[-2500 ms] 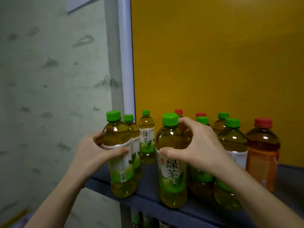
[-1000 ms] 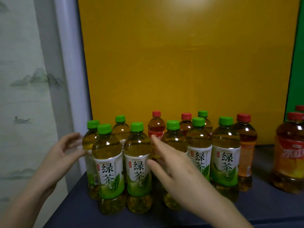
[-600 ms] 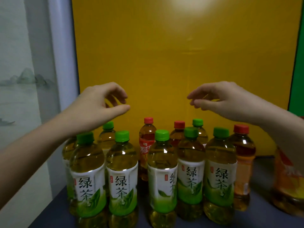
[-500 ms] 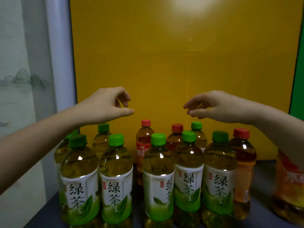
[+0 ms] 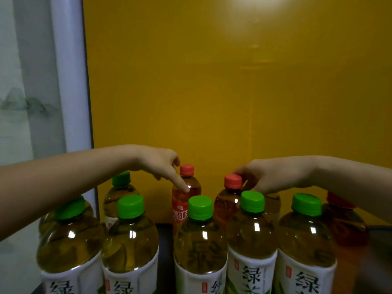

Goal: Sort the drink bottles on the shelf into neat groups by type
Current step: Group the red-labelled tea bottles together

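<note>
Green teas [image 5: 200, 240] mostly lined up in front, reds still stuck behind: left hand [image 5: 157, 163] fingers just touch one red-capped bottle [image 5: 187, 170], right hand [image 5: 271, 177] fingers curl round another red cap [image 5: 233, 181].

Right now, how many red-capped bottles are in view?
3. Back-centre bottle, by the left hand; the next bottle to its right, cap at the right hand; far-right bottle, partly under the right forearm. More may be hidden.

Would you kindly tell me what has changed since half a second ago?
Both hands came down from above the bottles to the back row: the left hand now touches the left red-capped bottle with a fingertip, the right hand reaches the neighbouring red cap, grip unclear. The front green-capped bottles stayed put.
</note>
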`<state>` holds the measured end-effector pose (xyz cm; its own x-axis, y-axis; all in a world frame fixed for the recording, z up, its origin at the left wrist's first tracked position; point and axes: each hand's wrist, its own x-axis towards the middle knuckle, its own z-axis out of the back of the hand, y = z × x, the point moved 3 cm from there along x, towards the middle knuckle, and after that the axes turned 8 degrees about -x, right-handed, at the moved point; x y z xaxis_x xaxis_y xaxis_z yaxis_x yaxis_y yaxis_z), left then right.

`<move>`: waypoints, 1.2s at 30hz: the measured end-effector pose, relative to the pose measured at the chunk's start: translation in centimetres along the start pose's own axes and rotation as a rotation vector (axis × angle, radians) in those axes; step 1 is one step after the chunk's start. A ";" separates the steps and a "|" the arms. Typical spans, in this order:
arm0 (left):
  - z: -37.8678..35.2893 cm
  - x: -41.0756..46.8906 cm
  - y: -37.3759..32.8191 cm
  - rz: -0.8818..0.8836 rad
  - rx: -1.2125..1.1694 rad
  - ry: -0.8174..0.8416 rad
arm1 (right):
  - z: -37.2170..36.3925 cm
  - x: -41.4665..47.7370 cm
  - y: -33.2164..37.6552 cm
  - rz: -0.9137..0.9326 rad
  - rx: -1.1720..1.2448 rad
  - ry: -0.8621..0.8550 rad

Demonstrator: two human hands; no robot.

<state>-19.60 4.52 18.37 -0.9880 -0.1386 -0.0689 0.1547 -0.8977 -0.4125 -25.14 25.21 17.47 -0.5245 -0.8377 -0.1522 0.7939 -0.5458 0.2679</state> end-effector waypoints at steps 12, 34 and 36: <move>-2.1 2.5 1.6 -0.025 -0.201 0.179 | -0.4 0.8 -0.2 -0.022 0.033 0.094; -2.1 2.4 0.9 -0.075 -0.117 0.070 | -0.5 1.5 1.7 -0.050 -0.081 -0.140; -1.8 2.2 0.4 -0.076 -0.101 0.011 | -0.1 1.2 1.8 -0.062 -0.097 -0.196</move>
<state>-21.68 4.65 16.39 -0.9968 -0.0671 -0.0437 0.0800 -0.8586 -0.5063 -24.37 23.20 17.71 -0.6154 -0.7879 0.0245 0.7792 -0.6033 0.1698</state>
